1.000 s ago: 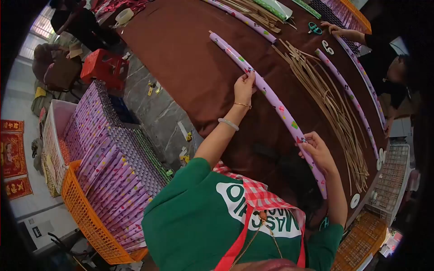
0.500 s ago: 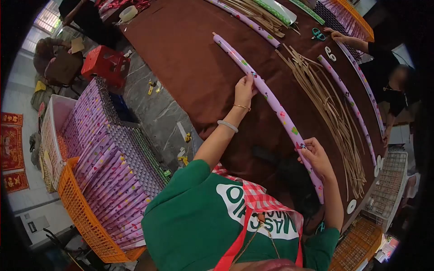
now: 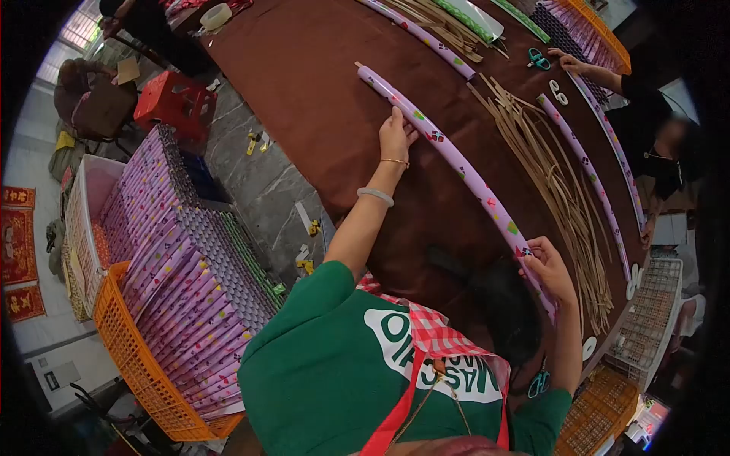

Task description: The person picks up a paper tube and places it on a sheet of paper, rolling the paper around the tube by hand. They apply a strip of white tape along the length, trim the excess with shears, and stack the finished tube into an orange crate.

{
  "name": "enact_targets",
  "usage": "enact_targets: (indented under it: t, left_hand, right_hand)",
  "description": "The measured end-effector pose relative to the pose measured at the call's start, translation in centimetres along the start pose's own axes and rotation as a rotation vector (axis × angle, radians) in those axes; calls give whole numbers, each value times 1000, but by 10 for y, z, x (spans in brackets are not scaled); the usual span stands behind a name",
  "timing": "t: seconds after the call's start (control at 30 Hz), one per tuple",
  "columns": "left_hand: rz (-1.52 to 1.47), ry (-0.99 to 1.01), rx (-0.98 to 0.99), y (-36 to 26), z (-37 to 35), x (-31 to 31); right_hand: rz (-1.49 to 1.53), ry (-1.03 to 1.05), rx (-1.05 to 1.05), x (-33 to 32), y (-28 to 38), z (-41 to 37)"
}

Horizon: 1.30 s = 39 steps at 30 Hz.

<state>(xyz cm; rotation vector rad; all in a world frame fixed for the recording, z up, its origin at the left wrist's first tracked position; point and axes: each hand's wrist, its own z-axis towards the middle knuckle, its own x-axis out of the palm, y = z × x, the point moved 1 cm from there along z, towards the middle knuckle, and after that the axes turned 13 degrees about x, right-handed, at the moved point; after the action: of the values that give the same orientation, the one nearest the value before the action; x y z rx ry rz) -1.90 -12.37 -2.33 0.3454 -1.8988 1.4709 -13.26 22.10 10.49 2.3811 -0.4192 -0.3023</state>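
Note:
A long lilac roll with a colourful print (image 3: 465, 169) slants across the brown-covered table, a thin pale strip poking from its far end. My left hand (image 3: 395, 140) has its fingers closed at the roll's near edge, toward the far end. Lower down, my right hand (image 3: 550, 272) pinches the roll between thumb and fingers near its close end. Right of the roll lies a loose bundle of thin tan strips (image 3: 559, 190). Beyond them is a second lilac printed roll (image 3: 587, 171).
A co-worker's hand (image 3: 569, 62) touches another roll at right, near teal scissors (image 3: 538, 58) and white rings (image 3: 558, 93). An orange crate (image 3: 141, 365) full of lilac rolls stands left, with a red stool (image 3: 173, 105) behind. A black shape (image 3: 506, 308) lies below my roll.
My left hand has slid up and left along the roll, from over it to its near edge. My right hand and the roll have shifted slightly right.

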Motion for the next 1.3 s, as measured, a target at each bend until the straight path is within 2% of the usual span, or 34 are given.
enact_targets:
  t: [0.13, 0.2, 0.43, 0.5, 0.6, 0.7, 0.77, 0.8, 0.87, 0.93, 1.0, 1.07, 1.13, 1.3]
  left_hand:
    - [36, 40, -9, 5, 11, -4]
    - [149, 81, 46, 7, 11, -4]
    - [57, 116, 46, 6, 7, -6]
    - [17, 135, -8, 9, 5, -10]
    - [-125, 171, -76, -26, -26, 13]
    - [-120, 278, -113, -57, -59, 24]
    - [-71, 294, -106, -60, -77, 26]
    - [30, 266, -78, -67, -89, 33]
    - [135, 251, -55, -75, -108, 41]
    - [223, 240, 27, -79, -120, 44]
    - [313, 250, 66, -81, -126, 41]
    - [403, 252, 114, -85, -131, 42]
    - [438, 282, 304, -91, -135, 46]
    - [520, 268, 410, -88, -138, 43]
  right_hand:
    - [-11, -14, -3, 1, -2, 1]
    - [-17, -15, -2, 1, -2, 1]
    - [-45, 15, -60, -6, -9, 6]
    - [-54, 20, -70, -17, -15, 7]
    - [-88, 52, -82, -45, -24, 4]
    - [-134, 70, 21, -71, -31, -8]
    - [-252, 188, 73, -70, -21, -12]
    - [-209, 204, 2, -62, -18, -8]
    - [-265, 40, 69, -30, 20, -5]
    - [-219, -24, -320, 15, 46, 18]
    - [-153, -66, -447, 58, 80, 28]
    - [-177, -63, -392, 91, 109, 34]
    - [-120, 2, -369, 107, 116, 50]
    - [34, 136, -251, 117, 117, 53]
